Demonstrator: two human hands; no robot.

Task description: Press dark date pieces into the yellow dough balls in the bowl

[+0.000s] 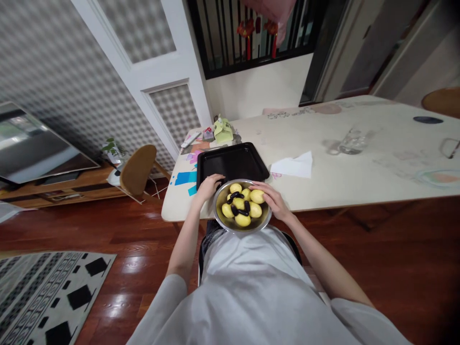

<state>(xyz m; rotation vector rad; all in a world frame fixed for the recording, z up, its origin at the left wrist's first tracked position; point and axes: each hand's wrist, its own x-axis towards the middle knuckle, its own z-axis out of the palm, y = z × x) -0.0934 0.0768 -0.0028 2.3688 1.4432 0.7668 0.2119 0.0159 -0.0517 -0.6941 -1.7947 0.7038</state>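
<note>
A metal bowl (220, 216) sits at the table's near edge, close to my body. Several yellow lemons (243, 220) fill it, with several glossy dark oblong pieces (243, 212) lying among them. My right hand (275, 199) bends over the bowl's right rim, its fingers and thumb around one lemon (257, 196). Left of the bowl, my left hand (209, 186) reaches over the near edge of a black baking tray (233, 160). Its fingers are bent and close together; whatever lies under them is hidden against the dark tray.
White paper (293, 164) lies right of the tray, and a clear glass vessel (353, 143) stands farther right. Behind the tray are a green box (223, 129) and a white remote (190, 139). A wooden chair (138, 171) stands left of the table (223, 206).
</note>
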